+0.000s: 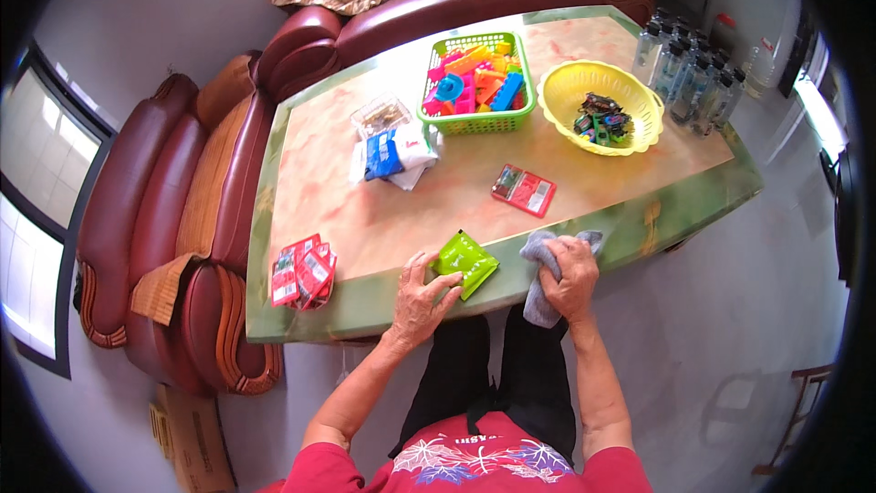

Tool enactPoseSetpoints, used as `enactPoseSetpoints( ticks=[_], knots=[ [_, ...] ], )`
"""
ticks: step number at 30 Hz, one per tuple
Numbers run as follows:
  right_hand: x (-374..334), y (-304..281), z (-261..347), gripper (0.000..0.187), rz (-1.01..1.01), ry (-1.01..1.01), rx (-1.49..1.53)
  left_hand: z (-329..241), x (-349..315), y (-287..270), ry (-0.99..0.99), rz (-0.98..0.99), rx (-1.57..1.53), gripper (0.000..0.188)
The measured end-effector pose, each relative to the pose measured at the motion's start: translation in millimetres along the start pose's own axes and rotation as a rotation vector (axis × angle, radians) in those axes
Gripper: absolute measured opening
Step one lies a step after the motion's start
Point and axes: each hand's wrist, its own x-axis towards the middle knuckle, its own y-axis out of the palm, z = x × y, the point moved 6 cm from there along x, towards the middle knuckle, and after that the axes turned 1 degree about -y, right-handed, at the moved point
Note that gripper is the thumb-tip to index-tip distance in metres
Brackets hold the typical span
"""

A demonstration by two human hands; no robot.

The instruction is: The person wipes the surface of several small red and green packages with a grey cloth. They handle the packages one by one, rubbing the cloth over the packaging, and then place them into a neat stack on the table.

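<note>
Cushioned burgundy sofas (166,187) show a home living room.

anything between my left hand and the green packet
Nothing visible: the left hand is right at the green packet, its fingers at the near left edge. The grey cloth in the right hand is off to the packet's right, not between them.

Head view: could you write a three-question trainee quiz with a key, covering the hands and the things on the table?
1. Which hand holds the grey cloth?
2. True or false: the yellow basket stands to the left of the green basket in the picture.
3. Fill in the colour: the packet nearest the left hand is ____.

Key:
1. The right hand.
2. False; it stands to the right.
3. Green.
</note>
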Motion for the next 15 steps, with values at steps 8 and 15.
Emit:
enactPoseSetpoints(
  ticks=[8,15],
  knots=[
    [13.6,47.2,73.3,0.038,0.171,-0.059,0.051,-6.7,-20.1,-3.1,-0.165,-0.172,-0.139,0.05],
    [13.1,113.2,92.3,0.031,0.404,-0.064,-0.037,-3.4,-29.6,3.8,-0.087,-0.206,0.02,0.027]
  ],
)
